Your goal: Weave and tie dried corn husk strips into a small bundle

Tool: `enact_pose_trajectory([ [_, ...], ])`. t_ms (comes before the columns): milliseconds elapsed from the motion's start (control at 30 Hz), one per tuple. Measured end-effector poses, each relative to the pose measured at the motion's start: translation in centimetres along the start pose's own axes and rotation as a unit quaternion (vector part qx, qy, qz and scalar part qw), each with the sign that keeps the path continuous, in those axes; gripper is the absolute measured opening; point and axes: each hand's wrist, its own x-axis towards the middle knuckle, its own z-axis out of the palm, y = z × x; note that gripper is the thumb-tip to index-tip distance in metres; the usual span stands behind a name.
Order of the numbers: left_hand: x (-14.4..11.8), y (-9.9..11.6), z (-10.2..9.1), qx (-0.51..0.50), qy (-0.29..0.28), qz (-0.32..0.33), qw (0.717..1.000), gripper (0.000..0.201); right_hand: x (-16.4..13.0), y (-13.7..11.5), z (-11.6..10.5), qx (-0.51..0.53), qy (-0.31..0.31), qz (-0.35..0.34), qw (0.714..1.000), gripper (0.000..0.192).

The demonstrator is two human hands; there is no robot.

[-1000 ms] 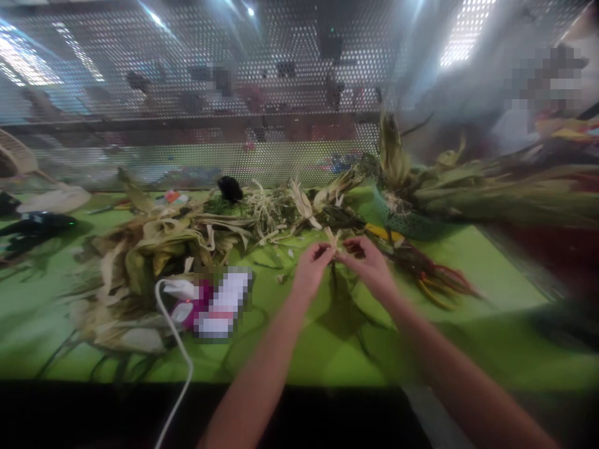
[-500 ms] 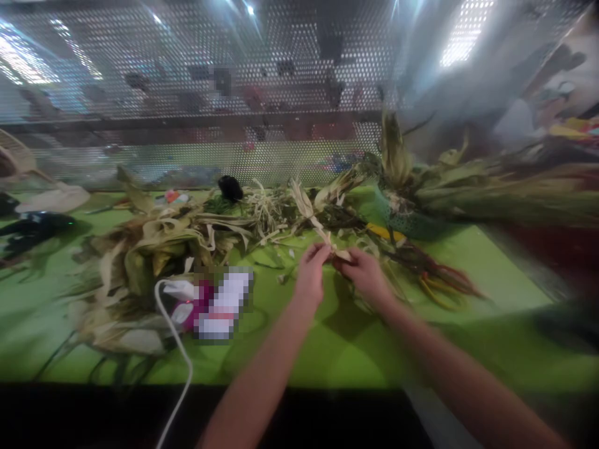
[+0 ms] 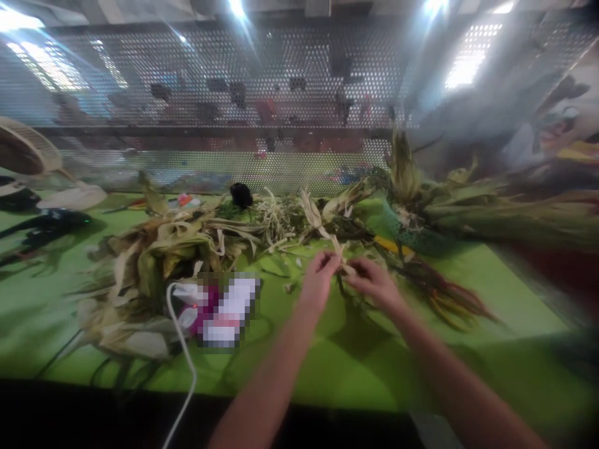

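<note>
1. A bright green worktop spans the scene, closed off on its far side by a perforated metal screen under glaring ceiling lights.
2. A long bundle of leafy stalks lies across the far right of the worktop, blurred toward the edge of view.
3. A heap of dried corn husks covers the left half of the worktop and runs on toward the middle, where loose pale strips lie scattered.
4. A green perforated basket sits right of centre, partly buried under the stalks.
5. A white cable runs from the near edge up to a pixelated object just right of the husk heap.
6. The left hand and the right hand meet at the middle of the worktop, fingertips almost touching.
7. Between them is a pale husk strip, just near of the scattered husks; each hand's grip is pinched closed on it, the left at its left side and the right at its right.
8. A small black object sits on the far side of the husks, too blurred to identify.
</note>
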Motion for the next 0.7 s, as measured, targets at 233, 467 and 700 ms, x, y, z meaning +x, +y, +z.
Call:
enact_pose_trajectory([
  [233, -0.8, 0.3, 0.5, 0.123, -0.117, 0.008, 0.985, 0.021, 0.4, -1.0, -1.5, 0.018, 0.126, 0.003, 0.992, 0.025],
  [467, -0.5, -0.3, 0.4, 0.205, -0.133, 0.035, 0.969, 0.011, 0.1, -1.2, -1.5, -0.137, 0.156, -0.112, 0.972, 0.007],
  [700, -0.5, -0.2, 0.5, 0.198, -0.140, 0.009, 0.970, 0.013, 0.1, -1.5, -1.6, -0.120, 0.151, -0.104, 0.976, 0.007],
])
